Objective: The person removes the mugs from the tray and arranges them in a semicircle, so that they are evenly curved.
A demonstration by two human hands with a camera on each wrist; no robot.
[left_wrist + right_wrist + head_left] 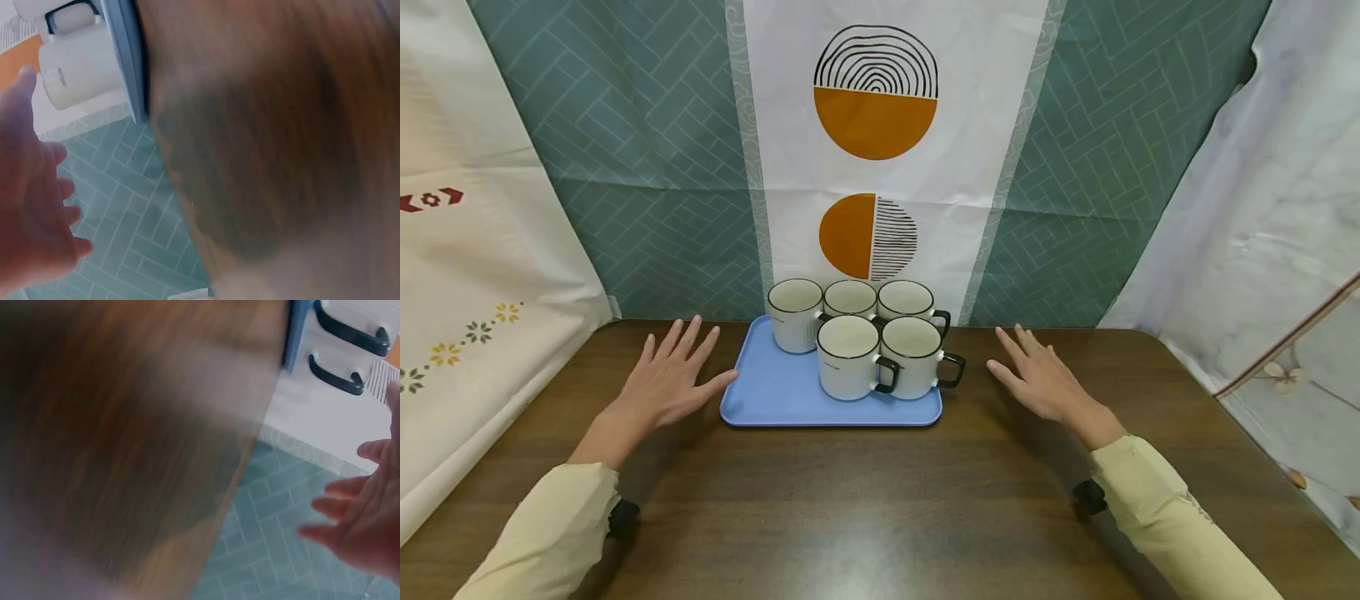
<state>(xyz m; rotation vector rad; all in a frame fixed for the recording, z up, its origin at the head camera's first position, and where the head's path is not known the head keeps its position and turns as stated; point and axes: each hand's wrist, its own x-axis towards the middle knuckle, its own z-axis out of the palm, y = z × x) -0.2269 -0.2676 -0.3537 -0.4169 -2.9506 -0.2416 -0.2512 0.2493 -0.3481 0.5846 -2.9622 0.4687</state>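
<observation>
Several white mugs with black rims and black handles stand upright on a blue tray (775, 392). Three are in the back row, among them a left mug (795, 321); in front of them are a front left mug (847, 367) and a front right mug (910, 367). My left hand (666, 379), fingers spread, is over the table with its thumb tip near the tray's left edge. To the right of the mug handles my right hand (1041, 375) is held with straight, spread fingers. Both hands hold nothing.
The tray lies on a dark brown wooden table (850, 508) near its back edge. Behind hangs a green cloth (647, 167) with a white printed panel (782, 167). Pale cloths hang at the left (490, 250) and right sides.
</observation>
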